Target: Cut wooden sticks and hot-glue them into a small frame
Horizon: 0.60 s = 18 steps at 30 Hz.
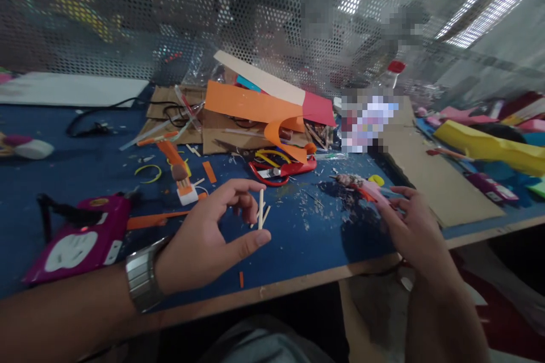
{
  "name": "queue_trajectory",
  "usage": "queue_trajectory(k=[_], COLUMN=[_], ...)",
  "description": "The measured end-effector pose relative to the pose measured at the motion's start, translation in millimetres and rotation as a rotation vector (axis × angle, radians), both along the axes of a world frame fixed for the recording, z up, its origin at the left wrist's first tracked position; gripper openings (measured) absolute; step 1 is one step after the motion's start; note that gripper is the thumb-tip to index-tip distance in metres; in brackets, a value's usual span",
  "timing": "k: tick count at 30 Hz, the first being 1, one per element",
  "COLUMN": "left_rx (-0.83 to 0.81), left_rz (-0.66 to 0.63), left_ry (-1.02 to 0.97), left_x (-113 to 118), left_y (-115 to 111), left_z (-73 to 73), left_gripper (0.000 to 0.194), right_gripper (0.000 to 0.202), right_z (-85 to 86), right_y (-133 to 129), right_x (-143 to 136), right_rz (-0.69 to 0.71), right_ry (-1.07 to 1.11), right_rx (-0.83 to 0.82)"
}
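Note:
Between the thumb and forefinger of my left hand [213,232] is a short pale stick [261,209], held at its two ends and roughly upright. A couple more pale sticks [266,215] show just behind it, over the blue table. My right hand [409,218] is closed around the pink body of a glue gun [377,194], whose crusted grey-brown nozzle [349,180] points left. Red-handled scissors [283,171] lie beyond my hands. Left of them rests a small orange figure [170,159] with a brown ball and a white base.
At the left sits a magenta device [87,238] with a black cable. Orange paper [251,108] and cardboard are piled at the back against a perforated metal screen [264,17]. On the right are a cardboard sheet [434,176] and yellow foam [489,144]. Scraps litter the blue table [298,249].

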<state>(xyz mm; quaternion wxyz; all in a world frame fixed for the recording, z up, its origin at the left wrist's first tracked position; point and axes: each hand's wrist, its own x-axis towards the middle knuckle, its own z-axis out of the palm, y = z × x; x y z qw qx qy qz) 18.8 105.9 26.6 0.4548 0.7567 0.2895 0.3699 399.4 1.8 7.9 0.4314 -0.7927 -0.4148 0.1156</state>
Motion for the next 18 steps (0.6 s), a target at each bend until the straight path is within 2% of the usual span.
queue_trajectory(k=[5, 9, 12, 15, 18], left_rx=[0.007, 0.000, -0.015, -0.026, -0.040], left_rz=[0.006, 0.037, 0.058, 0.046, 0.031], left_ry=[-0.033, -0.036, -0.048, -0.075, -0.115], left_x=[0, -1, -1, 1, 1], left_y=[0, -1, -1, -2, -2], left_z=[0.9, 3.1, 4.1, 4.4, 4.5], left_gripper=[0.047, 0.047, 0.048, 0.047, 0.049], right_gripper=[0.059, 0.041, 0.032, 0.043, 0.045], right_z=[8.8, 22.1, 30.2, 35.0, 40.8], right_y=[7, 17, 19, 19, 23], right_x=[-18, -35, -45, -56, -67], right_rz=[-0.013, -0.023, 0.033, 0.187, 0.302], right_ry=[0.410, 0.638, 0.787, 0.938, 0.986], right_rx=[0.288, 0.404, 0.323, 0.195, 0.203])
